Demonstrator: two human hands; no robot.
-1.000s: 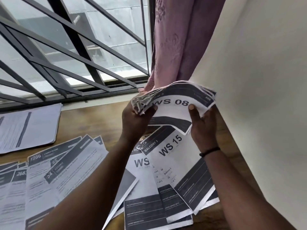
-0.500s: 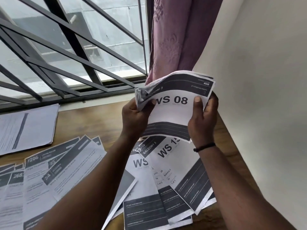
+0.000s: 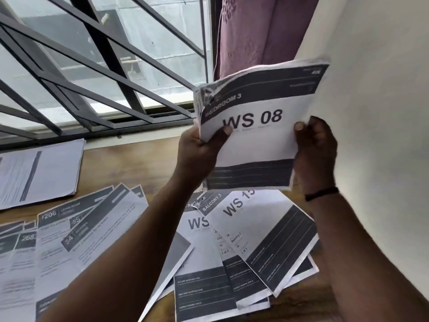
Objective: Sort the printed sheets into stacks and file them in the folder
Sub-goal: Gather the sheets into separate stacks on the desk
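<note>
The wooden table [image 3: 130,163] runs under a barred window [image 3: 97,66], with a mauve curtain [image 3: 250,36] hanging at the corner beside a pale wall [image 3: 383,112]. Loose printed sheets cover much of the table: a fanned WS group [image 3: 232,263] topped by the WS 15 sheet [image 3: 262,233] lies directly below the hands, a spread of numbered sheets [image 3: 69,233] sits to the left, and a separate plain stack [image 3: 39,170] lies nearer the window. No folder is visible.

Raised above the table is the held bundle [image 3: 257,133], its top page reading WS 08. The left hand [image 3: 199,149] pinches its left edge, thumb on the face; the right hand [image 3: 315,145] grips the right edge, thumb on the front.

The bundle's upper left corner looks crumpled and uneven. A likely slip: sheets could slide out unevenly and scatter over the WS group, mixing sorted pages, or 2 stuck pages could go down as 1.
</note>
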